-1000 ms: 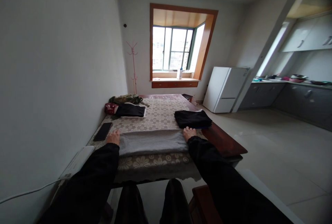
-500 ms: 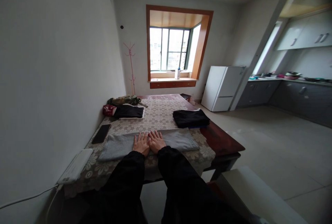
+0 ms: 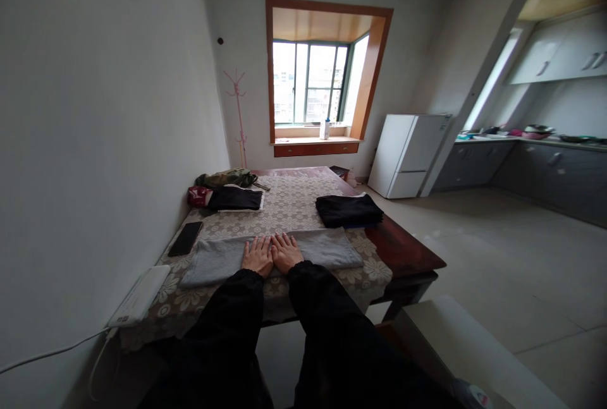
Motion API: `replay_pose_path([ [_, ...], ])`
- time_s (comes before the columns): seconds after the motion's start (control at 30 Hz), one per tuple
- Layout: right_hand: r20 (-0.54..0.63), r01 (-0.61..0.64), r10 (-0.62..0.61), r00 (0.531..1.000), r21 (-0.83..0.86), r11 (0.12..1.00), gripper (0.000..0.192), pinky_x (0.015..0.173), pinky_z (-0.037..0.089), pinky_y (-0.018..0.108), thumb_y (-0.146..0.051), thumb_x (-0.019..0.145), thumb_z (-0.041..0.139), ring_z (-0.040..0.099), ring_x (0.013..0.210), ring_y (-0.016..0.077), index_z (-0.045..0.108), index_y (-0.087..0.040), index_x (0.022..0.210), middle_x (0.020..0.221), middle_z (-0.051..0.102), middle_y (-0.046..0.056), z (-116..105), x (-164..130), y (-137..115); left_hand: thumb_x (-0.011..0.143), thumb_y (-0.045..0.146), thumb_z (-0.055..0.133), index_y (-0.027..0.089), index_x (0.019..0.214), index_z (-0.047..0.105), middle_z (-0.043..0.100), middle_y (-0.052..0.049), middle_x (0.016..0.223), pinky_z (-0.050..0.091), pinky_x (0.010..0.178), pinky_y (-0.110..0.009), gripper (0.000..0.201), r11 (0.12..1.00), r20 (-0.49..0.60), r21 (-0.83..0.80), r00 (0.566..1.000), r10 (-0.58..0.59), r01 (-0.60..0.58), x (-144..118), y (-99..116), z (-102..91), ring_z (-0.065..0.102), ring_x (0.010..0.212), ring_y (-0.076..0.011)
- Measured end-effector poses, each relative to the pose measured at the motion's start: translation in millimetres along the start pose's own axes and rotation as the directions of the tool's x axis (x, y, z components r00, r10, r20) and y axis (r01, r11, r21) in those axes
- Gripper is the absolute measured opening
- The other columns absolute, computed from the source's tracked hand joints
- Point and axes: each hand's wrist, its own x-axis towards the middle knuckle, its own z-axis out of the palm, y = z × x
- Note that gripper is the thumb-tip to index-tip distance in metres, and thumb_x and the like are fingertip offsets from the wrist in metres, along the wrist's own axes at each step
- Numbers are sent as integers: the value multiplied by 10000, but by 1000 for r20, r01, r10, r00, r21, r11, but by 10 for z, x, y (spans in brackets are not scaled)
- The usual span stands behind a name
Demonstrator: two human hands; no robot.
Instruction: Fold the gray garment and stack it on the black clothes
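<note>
A grey piece of folded cloth point(image 3: 329, 248), long and narrow, lies across the near part of the table. My left hand point(image 3: 258, 257) rests flat on its middle, fingers stretched forward and a little spread. Right beside it, my right hand point(image 3: 286, 253) presses flat on the same cloth, palm down, the thumbs close together. Neither hand grips anything. The cloth's exact kind of garment cannot be made out.
A patterned tablecloth point(image 3: 284, 207) covers most of the wooden table point(image 3: 408, 251). Folded black clothes point(image 3: 349, 209) lie at the right, another dark folded pile point(image 3: 237, 198) at the back left. A phone point(image 3: 186, 239) and a white corded device point(image 3: 141, 295) lie along the left wall.
The view has tilted down slightly, so the room sits a little higher in the picture. Both hands stay flat on the grey cloth in nearly the same place.
</note>
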Motion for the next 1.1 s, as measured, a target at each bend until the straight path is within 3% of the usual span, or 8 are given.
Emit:
replay_pose_path([
  [0.2, 15, -58, 58, 998, 10, 998, 609, 1296, 52, 517, -414, 1052, 292, 141, 1612, 249, 319, -235, 1633, 1726, 264, 37, 33, 51, 51, 1009, 366, 271, 245, 1611, 368, 388, -36, 1678, 99, 1302, -543, 621, 1000, 25, -1, 999, -31, 31, 2, -46, -63, 262, 1575, -254],
  [0.33, 21, -139, 138, 990, 3, 990, 655, 1294, 5, 524, -514, 1044, 285, 120, 1615, 242, 307, -236, 1637, 1726, 268, 31, -13, 60, 214, 1008, 452, 264, 236, 1604, 379, 384, -49, 1680, 80, 1295, -576, 645, 996, 31, 9, 995, -92, 92, 24, -174, -118, 232, 1585, -276],
  [0.6, 38, -204, 208, 977, -79, 976, 708, 1292, 25, 496, -574, 1036, 252, 94, 1617, 253, 221, -247, 1664, 1755, 157, 14, -93, 23, 610, 998, 562, 269, 219, 1617, 346, 356, -97, 1690, 127, 1279, -576, 712, 980, 39, 49, 980, -197, 195, -8, -627, -249, 233, 1583, -312],
  [0.83, 9, -293, 297, 955, -135, 946, 741, 1292, 72, 453, -586, 1033, 238, 161, 1603, 238, 225, -196, 1663, 1731, 256, 64, -176, -29, 1070, 1011, 551, 255, 182, 1597, 388, 351, -96, 1692, 126, 1288, -553, 705, 966, 35, 76, 968, -249, 246, -123, -1175, -437, 226, 1586, -307],
  [1.1, -15, -325, 328, 945, -184, 928, 700, 1293, 111, 458, -548, 1034, 218, 150, 1604, 227, 292, -217, 1646, 1724, 281, 25, -258, -134, 1448, 1008, 555, 287, 152, 1608, 362, 325, -121, 1699, 171, 1285, -527, 727, 969, 28, 87, 972, -234, 231, -164, -1375, -463, 243, 1581, -312],
])
